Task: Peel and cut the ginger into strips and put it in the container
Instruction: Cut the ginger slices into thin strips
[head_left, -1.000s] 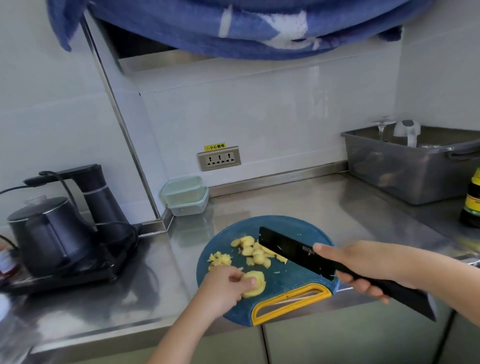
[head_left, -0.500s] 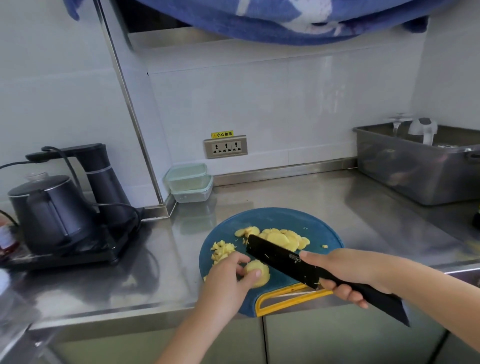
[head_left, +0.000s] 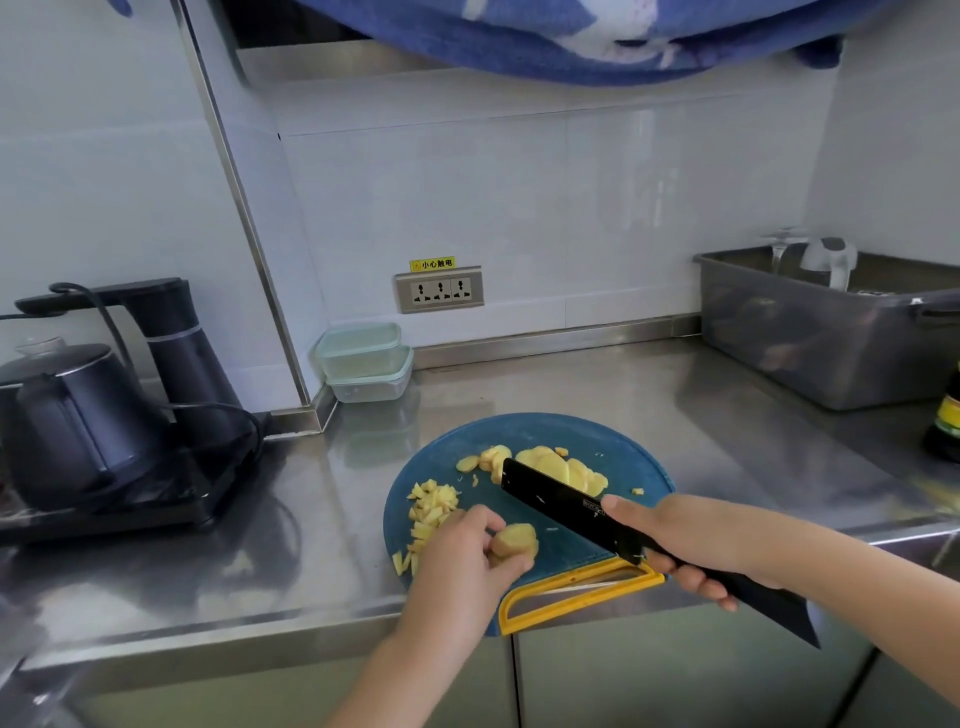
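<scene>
Ginger chunk in left hand, long axis left-right, knife diagonal

Ginger slices partly hidden behind knife, ginger piece partly covered by left hand, bottle cut by right edge.

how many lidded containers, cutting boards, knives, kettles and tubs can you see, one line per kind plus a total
Clear plastic containers with pale green lids: 2, stacked
Round blue cutting board with yellow handle: 1
Black-bladed knife: 1
Black kettle on its black base: 1
Grey plastic tub: 1
Total: 6
</scene>
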